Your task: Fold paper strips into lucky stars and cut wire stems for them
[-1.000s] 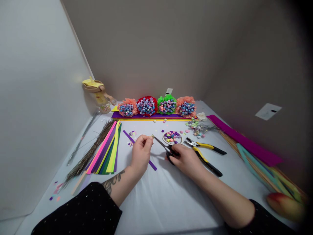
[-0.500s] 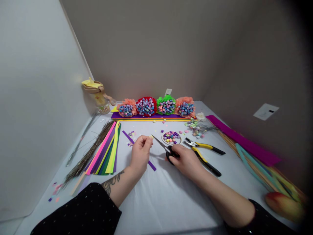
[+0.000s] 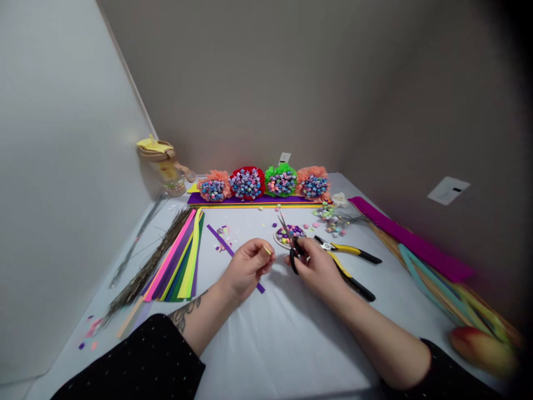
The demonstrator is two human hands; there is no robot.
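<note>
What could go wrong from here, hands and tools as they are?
- The small yellow piece could slip: only the fingertips of the left hand pinch it.
- The scissors, blades parted in the right hand, might nick the left fingers if the hands close up.
- The right hand may bump the pliers beside it.

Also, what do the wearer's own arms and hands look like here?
Both arms wear black sleeves with small pale dots, ending around mid-forearm. The left hand and right hand are bare; a dark leafy tattoo marks the left forearm.
</note>
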